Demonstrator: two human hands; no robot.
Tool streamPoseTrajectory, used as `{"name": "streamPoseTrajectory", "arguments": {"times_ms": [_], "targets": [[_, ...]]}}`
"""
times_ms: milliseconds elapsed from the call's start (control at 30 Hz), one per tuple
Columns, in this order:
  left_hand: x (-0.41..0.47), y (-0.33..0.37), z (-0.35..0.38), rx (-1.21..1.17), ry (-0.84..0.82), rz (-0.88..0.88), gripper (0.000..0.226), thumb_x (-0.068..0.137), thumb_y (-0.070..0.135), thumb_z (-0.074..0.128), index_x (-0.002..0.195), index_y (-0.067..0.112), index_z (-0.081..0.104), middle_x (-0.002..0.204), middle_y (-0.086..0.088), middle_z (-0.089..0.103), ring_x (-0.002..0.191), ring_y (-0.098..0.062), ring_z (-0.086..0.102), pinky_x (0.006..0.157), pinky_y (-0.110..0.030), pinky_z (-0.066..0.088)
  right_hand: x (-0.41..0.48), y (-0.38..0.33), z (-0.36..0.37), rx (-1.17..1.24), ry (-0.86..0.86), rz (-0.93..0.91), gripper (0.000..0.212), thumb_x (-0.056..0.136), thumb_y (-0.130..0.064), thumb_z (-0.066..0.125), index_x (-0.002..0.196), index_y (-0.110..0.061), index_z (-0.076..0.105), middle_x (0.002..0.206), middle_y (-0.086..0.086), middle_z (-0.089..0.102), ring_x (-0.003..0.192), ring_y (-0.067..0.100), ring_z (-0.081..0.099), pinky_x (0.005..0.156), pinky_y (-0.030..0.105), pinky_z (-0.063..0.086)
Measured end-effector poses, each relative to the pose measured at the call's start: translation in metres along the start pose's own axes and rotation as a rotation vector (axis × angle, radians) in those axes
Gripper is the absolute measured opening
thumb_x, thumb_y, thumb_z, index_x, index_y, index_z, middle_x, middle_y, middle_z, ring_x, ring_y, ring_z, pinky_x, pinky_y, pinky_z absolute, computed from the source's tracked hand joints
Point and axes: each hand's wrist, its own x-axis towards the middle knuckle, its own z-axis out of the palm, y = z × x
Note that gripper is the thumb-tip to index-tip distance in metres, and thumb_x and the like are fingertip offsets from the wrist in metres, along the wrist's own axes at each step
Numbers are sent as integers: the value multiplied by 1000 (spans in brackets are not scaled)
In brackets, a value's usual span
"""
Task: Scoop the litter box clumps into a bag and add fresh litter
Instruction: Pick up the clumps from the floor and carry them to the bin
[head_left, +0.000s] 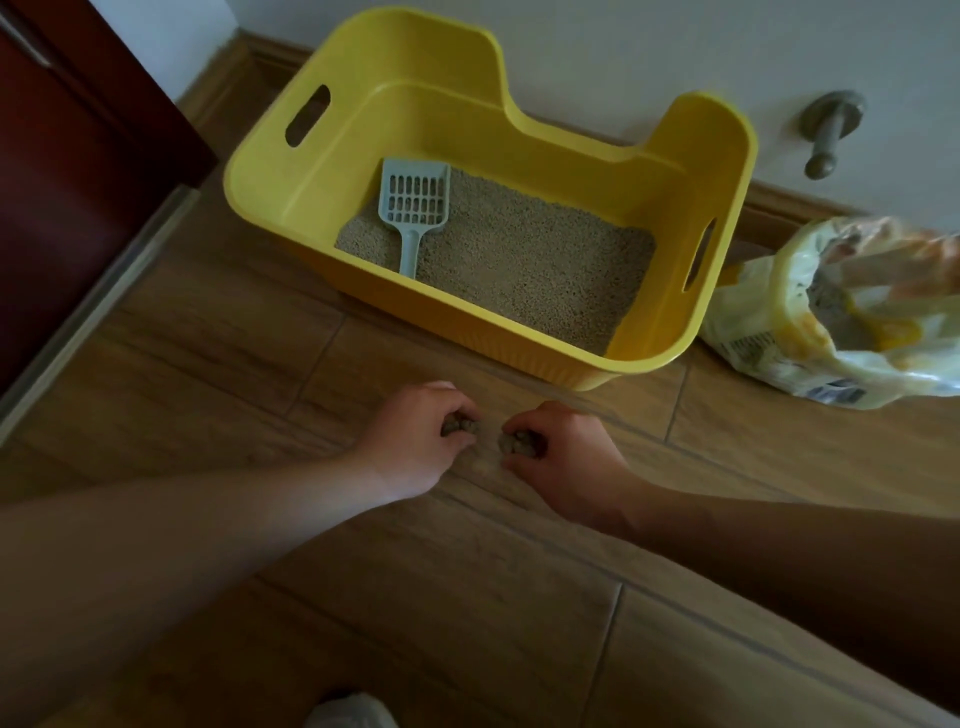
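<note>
The yellow box (717, 156) stands on the floor (467, 597) with its tall back side against the wall (597, 52). It has a slot handle in each end wall and a dip in the back rim. Pale litter (530, 260) covers its bottom. A grey scoop (415, 200) lies on the litter at the left end of the box, slotted head toward the back wall and handle pointing at the front wall.

Both hands are down at the floor in front of the box, near its front wall and apart from it. The left hand (415, 441) has its fingers curled round a small grey-brown clump, the left clump (460, 427), which shows between thumb and fingers. The right hand (566, 452), just beside it, grips the right clump (519, 443) the same way. The two clumps are close together with a narrow strip of floor between them. Whether the clumps touch the floor cannot be told. Both forearms are bare and reach toward the box from the near side.

A bag (753, 343) of yellow and white printed plastic lies on the floor just beside the right end of the box, its mouth open and grey litter showing inside. Whether it touches the box is unclear. A metal doorstop (828, 130) juts from the wall behind the box, off its right end. A dark red door (78, 182) stands left of the box.
</note>
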Motion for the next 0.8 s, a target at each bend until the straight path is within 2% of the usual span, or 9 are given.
{"name": "streamPoseTrajectory", "arguments": {"times_ms": [167,267,333,500,700,800], "targets": [[-5,1,-3,-32,63,3,24,91,16,69,115,16,70,109,7,63,99,-8,58,87,-21,48,-8,-5,6,28,2,-3,33,81,-28,73,114,-22,70,105,-1,63,92,15,58,78,20,38],[-14,4,-8,-95,123,21,20,87,10,72,107,14,74,103,3,67,97,-11,62,89,-34,54,-23,-18,11,25,-25,-46,31,83,-28,72,114,-22,69,103,-2,63,91,14,58,79,20,41],[-22,9,-14,-128,163,26,20,84,6,73,103,13,74,99,2,67,95,-13,64,87,-37,55,-32,-31,7,50,-26,-57,31,84,-27,71,114,-22,69,102,-4,61,89,13,57,79,20,42],[-39,39,-40,-82,189,24,21,85,7,73,106,13,73,101,3,66,97,-13,62,87,-31,53,-38,-60,-28,37,56,-32,27,83,-25,72,110,-20,70,98,-1,64,87,14,55,78,26,44],[-63,98,-94,-68,233,56,19,86,11,72,106,12,73,100,2,66,94,-10,59,83,-22,46,-61,-101,-100,44,117,43,33,80,-23,77,112,-18,71,105,3,67,96,18,59,82,22,39],[-79,135,-128,-66,258,40,20,87,10,71,106,11,74,100,3,65,92,-6,54,82,-18,41,-80,-128,-141,63,138,73,32,80,-22,77,111,-18,70,104,0,65,90,12,54,80,21,38]]}}
